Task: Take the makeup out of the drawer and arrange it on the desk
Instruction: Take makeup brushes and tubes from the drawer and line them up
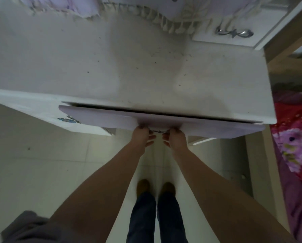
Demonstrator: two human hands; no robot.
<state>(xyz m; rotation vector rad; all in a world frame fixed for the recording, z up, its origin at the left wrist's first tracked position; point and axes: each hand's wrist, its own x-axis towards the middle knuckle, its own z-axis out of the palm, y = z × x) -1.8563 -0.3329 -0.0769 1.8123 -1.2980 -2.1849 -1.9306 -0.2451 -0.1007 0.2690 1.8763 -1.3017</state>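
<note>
- Both hands sit at the middle of the drawer (164,122) front, on its metal handle (158,131): left hand (143,135) on the handle's left end, right hand (176,138) on its right end.
- Fingers of both curl round/under the handle, so each grips it; fingertips partly hidden beneath the front panel.
- Drawer only a crack open: thin dark gap between front panel & counter (129,71) edge. Inside not visible, so no makeup can be seen yet; presumably in there.
- Key relation: the drawer's long axis runs left-right across the view, hands centred on it & about equally near; travel is straight back toward the person's body, w/ feet (155,187) right below.
- Judged step: opening the drawer, task barely begun.
- Counter top bare-looking but marked w/ specks; fringed cloth (146,11) at the far edge.
- Bed w/ red-pink cover (294,137) to the right.
</note>
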